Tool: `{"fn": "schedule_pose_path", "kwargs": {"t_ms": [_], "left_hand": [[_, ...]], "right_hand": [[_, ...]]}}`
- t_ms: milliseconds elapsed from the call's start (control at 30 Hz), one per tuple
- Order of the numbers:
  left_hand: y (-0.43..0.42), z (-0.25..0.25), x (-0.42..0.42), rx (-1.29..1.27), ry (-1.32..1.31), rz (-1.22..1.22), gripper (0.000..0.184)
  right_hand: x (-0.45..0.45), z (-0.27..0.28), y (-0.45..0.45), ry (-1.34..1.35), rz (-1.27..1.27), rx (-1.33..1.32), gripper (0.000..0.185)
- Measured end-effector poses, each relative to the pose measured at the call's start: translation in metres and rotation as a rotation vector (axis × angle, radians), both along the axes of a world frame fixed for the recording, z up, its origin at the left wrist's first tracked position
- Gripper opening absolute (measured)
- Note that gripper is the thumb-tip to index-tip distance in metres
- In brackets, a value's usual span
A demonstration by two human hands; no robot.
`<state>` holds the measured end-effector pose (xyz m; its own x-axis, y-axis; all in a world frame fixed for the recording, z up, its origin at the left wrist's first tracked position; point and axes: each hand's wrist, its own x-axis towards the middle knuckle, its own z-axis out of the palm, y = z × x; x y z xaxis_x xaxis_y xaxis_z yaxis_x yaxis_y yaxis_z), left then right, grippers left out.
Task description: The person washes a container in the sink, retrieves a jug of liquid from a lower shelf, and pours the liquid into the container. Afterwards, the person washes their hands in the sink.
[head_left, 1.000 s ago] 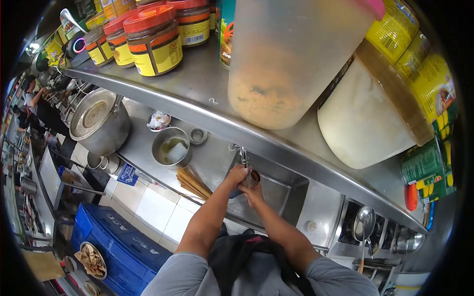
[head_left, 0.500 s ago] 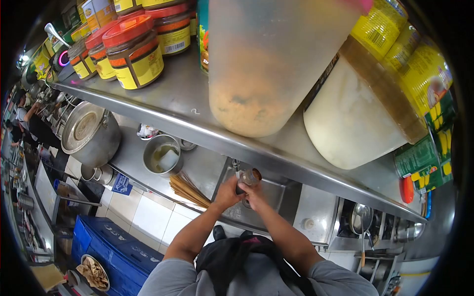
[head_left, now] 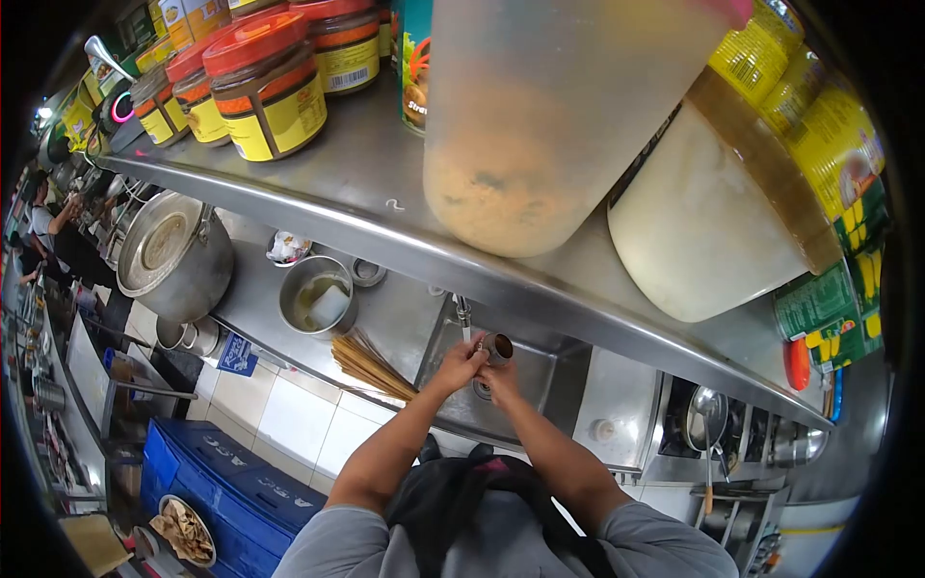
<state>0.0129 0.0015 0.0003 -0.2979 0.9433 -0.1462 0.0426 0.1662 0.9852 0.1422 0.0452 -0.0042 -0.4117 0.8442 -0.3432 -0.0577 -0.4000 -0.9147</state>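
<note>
Over the metal sink [head_left: 559,380], my left hand [head_left: 460,367] and my right hand [head_left: 500,381] are closed round a small jar [head_left: 497,349] with a dark reddish-brown open end or inside. The jar is tilted, that end pointing up and to the right. Water runs from the tap [head_left: 463,310] just beside my left hand. My fingers partly hide the jar. A bundle of thin wooden sticks [head_left: 371,366] lies on the counter to the left of my left hand.
Above the sink runs a steel shelf [head_left: 328,212] with jars and large tubs. On the left counter are a metal bowl [head_left: 318,297] and a big pot [head_left: 173,255]. A blue crate [head_left: 217,482] stands lower left. People work far left.
Compared with half a second ago, the jar has turned in my hands and sits slightly lower. The camera view has shifted a little. Both hands still hold the jar.
</note>
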Motion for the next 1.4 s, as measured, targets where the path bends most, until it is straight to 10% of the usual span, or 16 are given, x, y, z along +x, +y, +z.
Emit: {"fn": "schedule_pose_path", "kwargs": {"t_ms": [233,500,567,733,1000,1400], "left_hand": [[0.023,0.03,-0.015,-0.232,-0.494,-0.018,0.04],[0.006,0.042,-0.054,-0.237,-0.458,-0.221,0.049],[-0.015,0.037,-0.059,-0.206,-0.583,-0.208,0.059],[-0.035,0.048,-0.049,-0.199,0.188,-0.416,0.093],[-0.047,0.014,-0.002,0.126,0.583,0.12,0.086],[-0.005,0.021,-0.029,-0.032,-0.515,-0.062,0.034]], "right_hand": [[0.002,0.015,-0.001,-0.016,0.179,0.102,0.061],[0.009,0.038,0.004,-0.065,0.355,0.183,0.061],[0.011,0.037,0.007,0.234,0.273,-0.029,0.059],[0.023,0.018,0.02,0.271,0.331,-0.229,0.057],[-0.027,0.036,-0.011,0.011,-0.213,-0.171,0.051],[-0.011,0.014,0.001,0.126,0.194,-0.023,0.064]]}}
